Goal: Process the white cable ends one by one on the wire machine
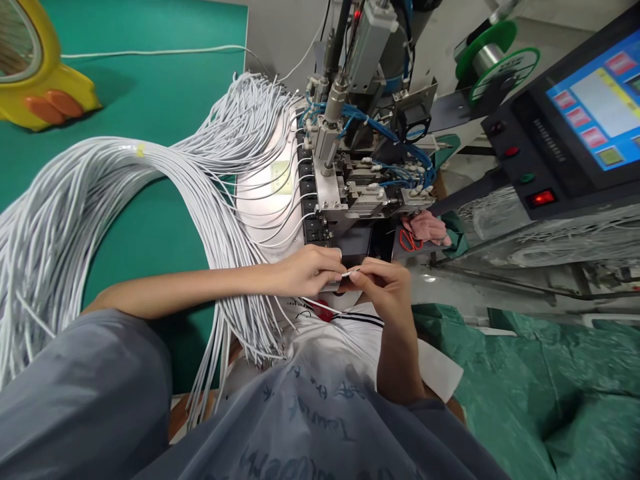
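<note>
My left hand [307,270] and my right hand [383,287] meet just in front of a small machine [350,180]. Both pinch the end of one thin white cable [349,273] between thumb and fingers. The cable trails back toward my body. A thick bundle of white cables [125,193] fans across the green mat [150,100] and drapes under my left forearm. Several cable ends sit in the black slots on the machine's left side [307,193].
The machine carries blue tubing and metal cylinders. Red-handled scissors [410,240] and a pink cloth [430,227] lie at its right. A control panel with touchscreen [595,107] stands far right, a green spool [495,57] behind. A yellow object [35,67] sits top left. Green cloth [525,373] covers lower right.
</note>
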Available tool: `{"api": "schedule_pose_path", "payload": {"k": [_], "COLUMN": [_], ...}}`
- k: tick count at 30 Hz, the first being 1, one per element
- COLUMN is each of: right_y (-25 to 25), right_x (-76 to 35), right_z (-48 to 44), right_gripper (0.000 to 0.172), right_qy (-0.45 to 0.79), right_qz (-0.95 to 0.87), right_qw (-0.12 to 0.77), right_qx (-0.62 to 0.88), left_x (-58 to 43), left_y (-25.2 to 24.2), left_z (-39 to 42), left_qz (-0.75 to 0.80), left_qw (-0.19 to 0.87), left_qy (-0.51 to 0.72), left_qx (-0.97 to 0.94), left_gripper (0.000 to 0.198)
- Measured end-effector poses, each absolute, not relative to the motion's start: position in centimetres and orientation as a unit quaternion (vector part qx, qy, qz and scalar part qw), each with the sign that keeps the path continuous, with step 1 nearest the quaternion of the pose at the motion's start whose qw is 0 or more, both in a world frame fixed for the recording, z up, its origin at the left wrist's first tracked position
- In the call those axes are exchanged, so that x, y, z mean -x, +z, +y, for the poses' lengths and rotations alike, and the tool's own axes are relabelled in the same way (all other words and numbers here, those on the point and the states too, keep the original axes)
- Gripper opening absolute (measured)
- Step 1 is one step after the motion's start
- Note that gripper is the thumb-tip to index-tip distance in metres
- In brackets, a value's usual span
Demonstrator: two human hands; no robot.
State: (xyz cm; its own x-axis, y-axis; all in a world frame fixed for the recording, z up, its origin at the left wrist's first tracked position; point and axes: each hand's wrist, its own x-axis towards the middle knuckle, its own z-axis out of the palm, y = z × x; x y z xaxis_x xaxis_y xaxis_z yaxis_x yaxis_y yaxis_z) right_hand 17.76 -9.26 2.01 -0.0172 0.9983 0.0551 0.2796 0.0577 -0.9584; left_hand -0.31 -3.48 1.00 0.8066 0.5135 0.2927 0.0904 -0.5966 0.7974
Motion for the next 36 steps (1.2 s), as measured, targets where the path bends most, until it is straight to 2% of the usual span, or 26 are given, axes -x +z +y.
{"api": "schedule_pose_path", "payload": {"k": [5,10,15,17,19,21,23,25,27,33,36], "right_y": [0.4,0.9,0.6,0.4,0.4,0.8,1.2,1.4,1.4,-0.2,-1.9], "right_x": [-16.5,-15.5,-14.3,-13.9,-13.8,-14.3,-15.1,-15.8,-16.2,-14.9,-14.9], "right_z": [-9.8,-10.1,-9.6,-9.4,-9.3,-9.2,-8.8,-8.4,-8.0,-7.3,-6.4], "right_gripper": [0.018,0.012,0.014,0.015,0.014,0.015,0.018,0.021,0.023,0.025,0.023], "right_qy": [0.349,0.182,0.219,0.194,0.13,0.09,0.11,0.172,0.232,0.291,0.314], "right_qz": [-0.558,-0.602,-0.563,-0.559,-0.584,-0.625,-0.659,-0.667,-0.647,-0.539,-0.515], "right_qw": [0.506,0.497,0.543,0.563,0.543,0.482,0.414,0.387,0.403,0.54,0.539], "right_qx": [0.558,0.598,0.583,0.577,0.589,0.607,0.618,0.613,0.604,0.578,0.588], "left_x": [0.1,0.2,0.0,0.1,0.3,0.7,1.0,1.1,1.0,0.2,0.5], "left_y": [0.7,0.8,0.8,0.7,0.5,0.5,0.5,0.6,0.6,0.7,0.9], "left_z": [-3.6,-3.5,-3.5,-3.4,-3.0,-2.4,-1.8,-1.5,-1.4,-1.9,-0.9], "left_qz": [0.189,0.202,0.239,0.246,0.233,0.208,0.185,0.176,0.186,0.256,0.258], "left_qw": [0.437,0.364,0.37,0.358,0.291,0.179,0.08,0.042,0.081,0.348,0.338], "left_qy": [0.306,0.329,0.352,0.341,0.315,0.27,0.215,0.18,0.187,0.249,0.205], "left_qx": [-0.824,-0.848,-0.826,-0.834,-0.873,-0.923,-0.955,-0.967,-0.961,-0.867,-0.882], "left_gripper": [0.022,0.026,0.023,0.025,0.028,0.029,0.029,0.029,0.027,0.026,0.028]}}
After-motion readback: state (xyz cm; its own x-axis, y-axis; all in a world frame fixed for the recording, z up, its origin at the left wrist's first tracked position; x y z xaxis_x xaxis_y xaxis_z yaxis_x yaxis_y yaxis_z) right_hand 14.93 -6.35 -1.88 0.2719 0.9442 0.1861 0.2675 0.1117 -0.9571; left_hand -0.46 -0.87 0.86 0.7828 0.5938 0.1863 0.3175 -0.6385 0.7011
